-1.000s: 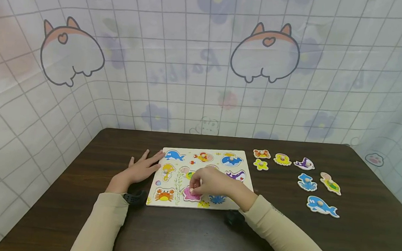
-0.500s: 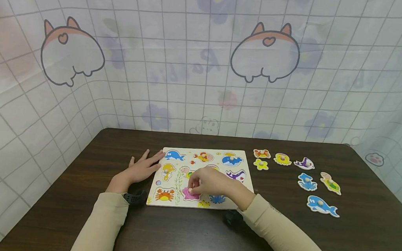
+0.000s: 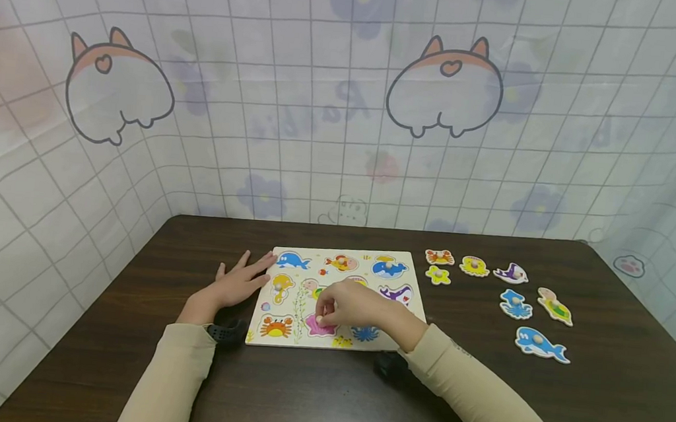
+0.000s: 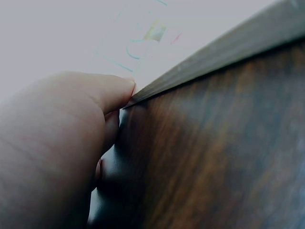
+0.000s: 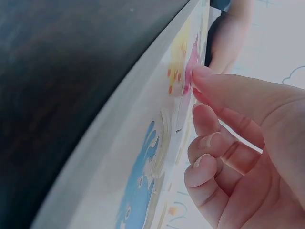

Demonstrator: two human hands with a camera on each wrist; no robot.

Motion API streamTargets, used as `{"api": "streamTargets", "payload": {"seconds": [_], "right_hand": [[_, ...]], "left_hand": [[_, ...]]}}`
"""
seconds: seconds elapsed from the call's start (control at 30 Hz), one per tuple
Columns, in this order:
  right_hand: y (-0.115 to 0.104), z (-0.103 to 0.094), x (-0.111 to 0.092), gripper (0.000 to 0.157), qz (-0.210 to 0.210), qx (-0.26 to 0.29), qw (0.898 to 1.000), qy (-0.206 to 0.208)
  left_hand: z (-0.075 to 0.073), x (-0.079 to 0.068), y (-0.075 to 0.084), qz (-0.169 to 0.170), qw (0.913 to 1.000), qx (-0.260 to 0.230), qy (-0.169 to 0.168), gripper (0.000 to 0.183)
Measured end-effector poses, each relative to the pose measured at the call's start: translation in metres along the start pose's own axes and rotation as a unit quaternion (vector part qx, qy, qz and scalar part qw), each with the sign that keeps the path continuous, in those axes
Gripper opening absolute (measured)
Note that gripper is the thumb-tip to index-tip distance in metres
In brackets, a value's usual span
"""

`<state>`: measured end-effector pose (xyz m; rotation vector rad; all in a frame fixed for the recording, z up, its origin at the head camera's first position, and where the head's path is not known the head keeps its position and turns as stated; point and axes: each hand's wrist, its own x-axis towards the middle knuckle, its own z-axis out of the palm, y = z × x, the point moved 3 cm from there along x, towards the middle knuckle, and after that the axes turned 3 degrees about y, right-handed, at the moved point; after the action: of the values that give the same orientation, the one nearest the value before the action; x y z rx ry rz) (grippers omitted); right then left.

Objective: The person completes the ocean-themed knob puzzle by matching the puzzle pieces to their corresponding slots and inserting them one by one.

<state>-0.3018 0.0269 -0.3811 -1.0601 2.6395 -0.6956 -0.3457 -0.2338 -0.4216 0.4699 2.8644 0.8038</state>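
Note:
A white wooden puzzle board [image 3: 301, 301] with sea-animal pictures lies flat on the dark table. My right hand [image 3: 354, 305] reaches over it and pinches the knob of a pink puzzle piece [image 3: 320, 327] between thumb and forefinger, over the lower middle of the board. In the right wrist view the pink piece [image 5: 190, 64] sits right at the board's surface, and the other fingers curl loosely beside it. My left hand [image 3: 238, 286] has its fingers spread, with the fingertips on the board's left edge. The left wrist view shows that hand [image 4: 71, 114] touching the board's edge [image 4: 200, 62].
Right of the board lie loose knobbed pieces: a crab [image 3: 439, 257], a yellow star [image 3: 437, 275], a yellow round piece [image 3: 474, 267], a purple one [image 3: 510, 273], a blue octopus [image 3: 515, 306], a turtle [image 3: 555, 307] and a blue whale [image 3: 542, 346]. A patterned curtain [image 3: 296, 135] hangs behind.
My right hand and the pink piece have shifted very slightly left over the board. My left hand stays at the board's edge. The loose pieces lie as before.

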Motion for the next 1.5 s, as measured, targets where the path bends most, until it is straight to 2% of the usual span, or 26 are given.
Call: {"api": "streamTargets", "payload": {"seconds": [0.4,0.47,0.67,1.0,1.17,1.5], "right_hand": [[0.001,-0.003,-0.002,0.005,0.004,0.004,1.0,0.004],[0.001,-0.006,-0.005,0.003,-0.003,0.01,1.0,0.012],[0.005,-0.02,-0.016,0.012,-0.032,0.023,0.998,0.044],[0.023,-0.044,-0.041,0.014,-0.034,0.071,0.992,0.096],[0.037,-0.054,-0.052,0.018,-0.015,0.084,0.989,0.124],[0.079,-0.076,-0.074,0.024,0.054,0.108,0.976,0.18]], "left_hand": [[0.0,0.001,-0.002,0.003,1.0,0.006,0.0,0.061],[0.001,0.001,-0.002,0.002,1.0,0.007,-0.002,0.061],[0.0,0.0,0.0,0.0,1.0,0.004,-0.001,0.06],[0.0,-0.002,0.002,0.002,1.0,-0.001,-0.001,0.06],[0.0,-0.002,0.002,0.0,1.0,-0.002,-0.001,0.06],[0.001,-0.002,0.001,0.0,1.0,-0.005,-0.003,0.06]]}}
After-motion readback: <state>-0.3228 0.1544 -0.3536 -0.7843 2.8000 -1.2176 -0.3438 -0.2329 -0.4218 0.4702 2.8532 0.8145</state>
